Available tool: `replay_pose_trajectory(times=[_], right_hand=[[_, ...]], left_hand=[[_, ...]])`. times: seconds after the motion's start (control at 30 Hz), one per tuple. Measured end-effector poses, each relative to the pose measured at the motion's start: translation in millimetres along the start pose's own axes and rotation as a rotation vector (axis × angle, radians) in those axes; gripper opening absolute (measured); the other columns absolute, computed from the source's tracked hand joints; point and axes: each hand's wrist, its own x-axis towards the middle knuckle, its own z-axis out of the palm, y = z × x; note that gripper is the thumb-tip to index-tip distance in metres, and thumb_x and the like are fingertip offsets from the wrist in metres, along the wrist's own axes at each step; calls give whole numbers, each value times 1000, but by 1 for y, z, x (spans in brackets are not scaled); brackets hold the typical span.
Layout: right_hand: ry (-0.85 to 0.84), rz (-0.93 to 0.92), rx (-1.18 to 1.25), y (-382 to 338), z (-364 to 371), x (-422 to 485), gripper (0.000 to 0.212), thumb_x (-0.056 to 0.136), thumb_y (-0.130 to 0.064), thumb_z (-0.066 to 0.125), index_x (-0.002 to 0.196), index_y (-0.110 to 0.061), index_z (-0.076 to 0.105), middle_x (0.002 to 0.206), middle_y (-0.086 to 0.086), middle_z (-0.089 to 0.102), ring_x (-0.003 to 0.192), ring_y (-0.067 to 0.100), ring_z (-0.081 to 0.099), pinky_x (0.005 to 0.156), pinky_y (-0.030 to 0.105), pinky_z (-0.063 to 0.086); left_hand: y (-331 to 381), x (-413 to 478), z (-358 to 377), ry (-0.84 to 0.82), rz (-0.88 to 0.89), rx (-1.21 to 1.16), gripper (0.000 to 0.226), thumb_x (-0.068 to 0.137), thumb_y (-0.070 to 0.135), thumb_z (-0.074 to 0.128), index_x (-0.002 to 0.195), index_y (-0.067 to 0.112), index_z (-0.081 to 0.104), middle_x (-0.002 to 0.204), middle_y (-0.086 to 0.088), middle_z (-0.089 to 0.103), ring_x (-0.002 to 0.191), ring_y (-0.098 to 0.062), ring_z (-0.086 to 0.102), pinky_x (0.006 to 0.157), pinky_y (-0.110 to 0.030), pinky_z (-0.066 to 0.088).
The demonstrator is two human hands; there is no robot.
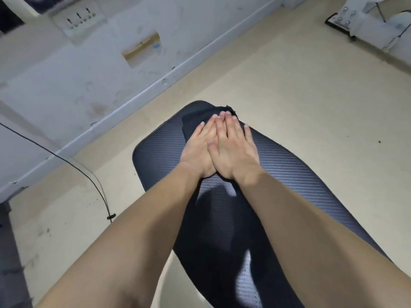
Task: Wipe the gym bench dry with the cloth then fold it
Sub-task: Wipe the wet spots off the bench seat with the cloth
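The gym bench (289, 165) has a dark, ribbed pad that runs from the middle of the view down to the bottom edge. A dark cloth (191, 121) lies on the pad's far end, partly under my hands. My left hand (198, 150) and my right hand (235, 147) lie flat on the cloth side by side, fingers straight and pointing away from me, with the right hand overlapping the left a little. Both press the cloth onto the pad. Most of the cloth is hidden by my hands.
A pale floor (289, 85) surrounds the bench. A white wall with a skirting (133, 101) runs along the left, with a socket plate (77, 21). A black cable (89, 174) trails on the floor at left. White equipment (367, 21) stands at the far right.
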Motion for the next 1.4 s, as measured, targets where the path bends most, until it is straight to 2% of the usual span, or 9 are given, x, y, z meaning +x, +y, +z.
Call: replay_pose_trajectory(times=[0.2, 0.3, 0.43, 0.53, 0.67, 0.87, 1.1, 1.27, 1.4], right_hand=[[-35, -57, -23, -59, 11, 35, 68, 100, -45, 12, 159, -18, -6, 168, 2, -10, 154, 18, -11, 124, 45, -7], [-60, -101, -14, -75, 18, 3, 68, 101, -44, 12, 159, -16, -8, 168, 3, -9, 154, 18, -10, 124, 45, -6], [-105, -121, -6, -77, 30, -68, 66, 103, -42, 13, 159, -15, -10, 168, 2, -13, 154, 17, -12, 124, 45, -6], [-114, -107, -12, -49, 29, -125, 65, 103, -42, 13, 158, -16, -9, 168, 1, -13, 154, 16, -11, 124, 44, -7], [-95, -68, -27, 12, 25, -206, 65, 102, -42, 15, 159, -17, -6, 168, 1, -9, 154, 15, -9, 124, 43, -5], [-102, 32, -55, 95, 21, -335, 63, 103, -43, 8, 158, -19, -13, 167, -2, -16, 152, 15, -19, 124, 42, -9], [-120, 135, -95, 171, 18, -466, 62, 101, -44, 1, 155, -21, -21, 164, -4, -26, 150, 14, -26, 123, 40, -12], [-120, 217, -115, 203, 22, -527, 65, 97, -46, -6, 154, -20, -24, 162, -3, -29, 148, 13, -29, 123, 40, -11], [-59, 251, -94, 190, 33, -530, 68, 96, -45, -3, 155, -16, -20, 164, 3, -25, 150, 16, -26, 124, 39, -11]], left_hand=[[-67, -12, 2, 14, -91, -56, 80, 99, 41, 35, 156, 21, -17, 165, 1, -18, 152, -15, -14, 124, -37, -1], [-61, -52, 3, 3, -143, -58, 83, 98, 41, 36, 153, 23, -23, 165, 1, -21, 152, -16, -16, 124, -39, 0], [-25, -113, 10, -46, -208, -57, 88, 96, 42, 41, 155, 20, -20, 164, -1, -24, 151, -17, -19, 124, -40, 0], [32, -143, 13, -34, -238, -70, 89, 96, 42, 43, 155, 21, -21, 164, -3, -23, 152, -20, -17, 124, -42, 1], [127, -171, 14, -21, -190, -81, 85, 96, 43, 36, 154, 21, -22, 164, -7, -21, 152, -23, -16, 124, -44, 2], [270, -221, 13, -24, -123, -81, 81, 98, 44, 32, 156, 17, -19, 164, -8, -22, 152, -24, -17, 124, -44, 2], [405, -272, 23, -77, -30, -42, 96, 93, 42, 47, 154, 12, -21, 161, -11, -28, 150, -26, -24, 123, -46, -3], [462, -296, 25, -98, 55, -34, 93, 93, 40, 43, 155, 9, -18, 161, -14, -28, 149, -28, -24, 122, -47, -3], [447, -301, 23, -74, 209, -44, 93, 89, 36, 44, 156, 6, -14, 164, -15, -18, 151, -27, -18, 123, -45, 1]])
